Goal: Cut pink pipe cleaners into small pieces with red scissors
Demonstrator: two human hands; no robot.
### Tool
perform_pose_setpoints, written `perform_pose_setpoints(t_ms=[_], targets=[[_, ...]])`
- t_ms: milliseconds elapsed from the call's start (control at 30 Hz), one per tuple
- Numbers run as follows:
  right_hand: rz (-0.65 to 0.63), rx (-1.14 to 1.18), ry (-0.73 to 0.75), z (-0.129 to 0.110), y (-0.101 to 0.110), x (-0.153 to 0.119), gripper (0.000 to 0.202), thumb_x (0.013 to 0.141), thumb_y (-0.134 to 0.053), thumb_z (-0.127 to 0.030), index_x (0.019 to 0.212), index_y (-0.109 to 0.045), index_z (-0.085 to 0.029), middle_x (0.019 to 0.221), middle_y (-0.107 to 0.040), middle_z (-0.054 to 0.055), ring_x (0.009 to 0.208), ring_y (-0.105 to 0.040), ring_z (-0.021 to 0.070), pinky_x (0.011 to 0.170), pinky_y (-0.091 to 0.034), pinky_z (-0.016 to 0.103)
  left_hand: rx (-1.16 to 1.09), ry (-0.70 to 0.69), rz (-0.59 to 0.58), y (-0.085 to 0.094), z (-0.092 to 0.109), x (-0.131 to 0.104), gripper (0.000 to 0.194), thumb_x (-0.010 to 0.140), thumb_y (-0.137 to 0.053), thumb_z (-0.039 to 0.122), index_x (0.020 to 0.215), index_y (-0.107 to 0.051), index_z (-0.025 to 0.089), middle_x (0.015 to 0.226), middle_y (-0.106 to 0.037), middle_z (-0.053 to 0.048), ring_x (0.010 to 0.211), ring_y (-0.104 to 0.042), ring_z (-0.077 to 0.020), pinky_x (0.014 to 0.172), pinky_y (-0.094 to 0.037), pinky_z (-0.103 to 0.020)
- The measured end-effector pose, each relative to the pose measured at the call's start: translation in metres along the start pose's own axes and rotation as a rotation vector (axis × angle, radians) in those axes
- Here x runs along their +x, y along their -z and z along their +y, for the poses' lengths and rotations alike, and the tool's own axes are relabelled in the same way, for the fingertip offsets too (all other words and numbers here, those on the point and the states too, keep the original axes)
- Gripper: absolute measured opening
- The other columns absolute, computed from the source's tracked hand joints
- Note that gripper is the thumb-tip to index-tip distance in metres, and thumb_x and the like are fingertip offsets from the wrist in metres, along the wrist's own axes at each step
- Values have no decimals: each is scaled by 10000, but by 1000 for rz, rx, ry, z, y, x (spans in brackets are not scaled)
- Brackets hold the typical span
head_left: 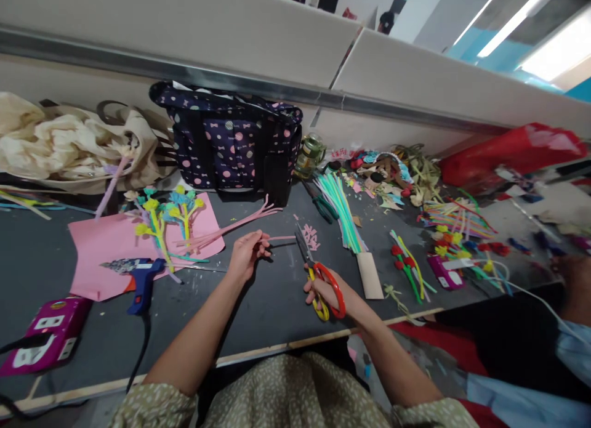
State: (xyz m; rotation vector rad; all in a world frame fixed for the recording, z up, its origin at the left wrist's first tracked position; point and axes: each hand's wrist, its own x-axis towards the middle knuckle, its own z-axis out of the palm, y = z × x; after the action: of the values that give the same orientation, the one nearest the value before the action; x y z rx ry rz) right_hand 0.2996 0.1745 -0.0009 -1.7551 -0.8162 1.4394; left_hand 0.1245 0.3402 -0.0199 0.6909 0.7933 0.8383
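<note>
My left hand (250, 254) pinches a thin pink pipe cleaner (281, 238) that stretches to the right. Its far end meets the blades of the scissors (303, 246), which have one red and one yellow handle. The fingers of my right hand (323, 290) are wrapped through those handles. Short pink cut pieces (310, 236) lie in a small pile just beyond the blades. To the left of the pile, a bunch of longer pink pipe cleaners (240, 220) rests partly on a pink sheet (99, 246).
A blue glue gun (143, 283) and a purple power strip (60, 329) lie at left, near pipe-cleaner flowers (159, 228). Behind stands a dark patterned bag (231, 145). Green pliers (322, 203) and bundled pipe cleaners (341, 206) lie right of centre. Another person's arm (575, 286) shows far right.
</note>
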Motion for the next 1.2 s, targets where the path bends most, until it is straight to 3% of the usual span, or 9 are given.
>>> perform_pose_setpoints(t_ms=[333, 500, 1200], targets=[[-5, -88, -46, -21, -5, -9, 469, 735, -486, -223, 1203, -485, -193, 736, -651, 8, 487, -599, 120, 399, -456, 192, 40, 39, -61, -5, -9, -2, 363, 714, -735, 433, 838, -688, 95, 665, -642, -24, 475, -500, -56, 552, -533, -235], [-13, -98, -13, -18, -4, -7, 433, 752, -500, -245, 1183, -501, -201, 795, -661, 26, 557, -638, 135, 416, -461, 183, 69, 52, -89, -6, -12, -3, 380, 710, -741, 448, 849, -695, 97, 686, -644, -37, 493, -502, -59, 539, -527, -229], [-29, -46, -53, -10, -2, 2, 388, 764, -493, -293, 1143, -459, -212, 747, -634, -17, 442, -621, 125, 366, -453, 193, 143, 43, -115, -4, -15, -2, 407, 724, -724, 478, 855, -697, 93, 684, -622, -30, 501, -492, -58, 509, -514, -214]])
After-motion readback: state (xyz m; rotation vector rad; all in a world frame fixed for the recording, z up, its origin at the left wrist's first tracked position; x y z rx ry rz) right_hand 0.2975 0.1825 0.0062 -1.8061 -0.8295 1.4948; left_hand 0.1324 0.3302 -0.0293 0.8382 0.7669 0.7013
